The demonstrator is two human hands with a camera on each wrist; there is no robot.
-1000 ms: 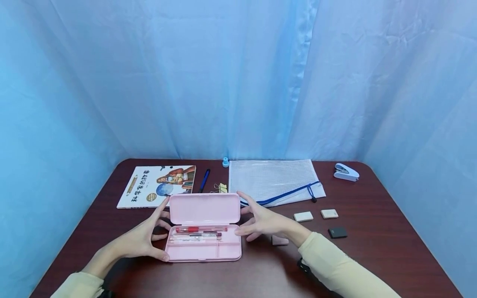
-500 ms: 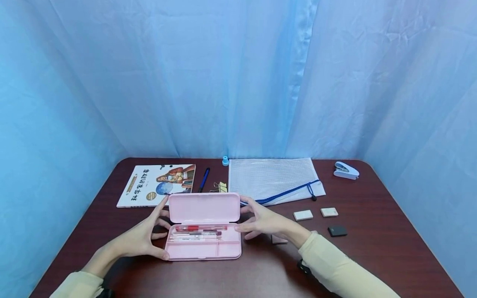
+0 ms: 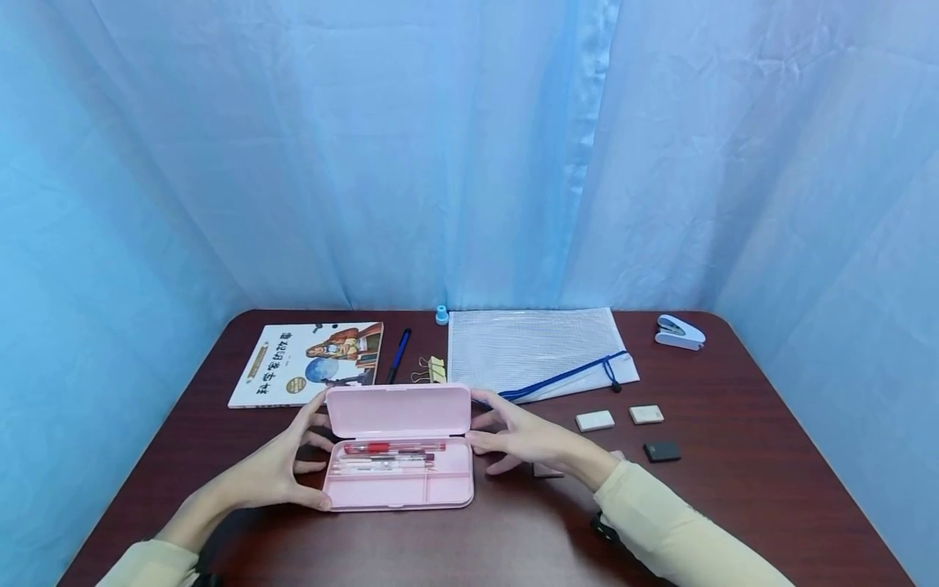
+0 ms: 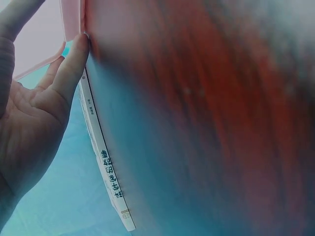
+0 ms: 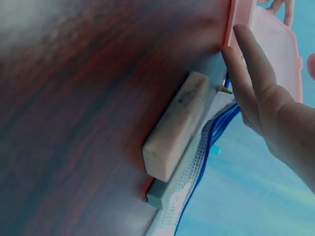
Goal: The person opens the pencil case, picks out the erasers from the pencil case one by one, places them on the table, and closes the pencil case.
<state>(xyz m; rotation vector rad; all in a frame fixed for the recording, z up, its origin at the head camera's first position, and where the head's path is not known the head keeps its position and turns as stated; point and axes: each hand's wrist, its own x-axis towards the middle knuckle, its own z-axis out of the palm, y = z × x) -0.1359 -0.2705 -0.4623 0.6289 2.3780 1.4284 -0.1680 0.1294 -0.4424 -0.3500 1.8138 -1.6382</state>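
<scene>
A pink pencil case (image 3: 399,491) lies on the table with its lid (image 3: 399,410) raised at the back. In its long compartment are a red pen (image 3: 377,447) and several slim, clear-barrelled pens (image 3: 381,467); the front compartments hold nothing. My left hand (image 3: 267,466) grips the case's left end, thumb at the near corner, index finger at the lid's edge. At the right end, my right hand (image 3: 524,436) has its index finger against the lid's edge and its thumb near the hinge corner. In the right wrist view, two fingertips (image 5: 241,32) touch the case's side.
Behind the case are a picture book (image 3: 308,367), a blue pen (image 3: 399,355), a yellow binder clip (image 3: 437,369) and a mesh zip pouch (image 3: 535,350). Right of it lie white erasers (image 3: 594,421) and a black eraser (image 3: 663,452). A stapler (image 3: 680,333) sits at the back right.
The lid's top edge has come slightly lower in view, and the lid looks tipped a little forward. My right thumb has shifted slightly back towards the hinge. My left hand stays at its end.
</scene>
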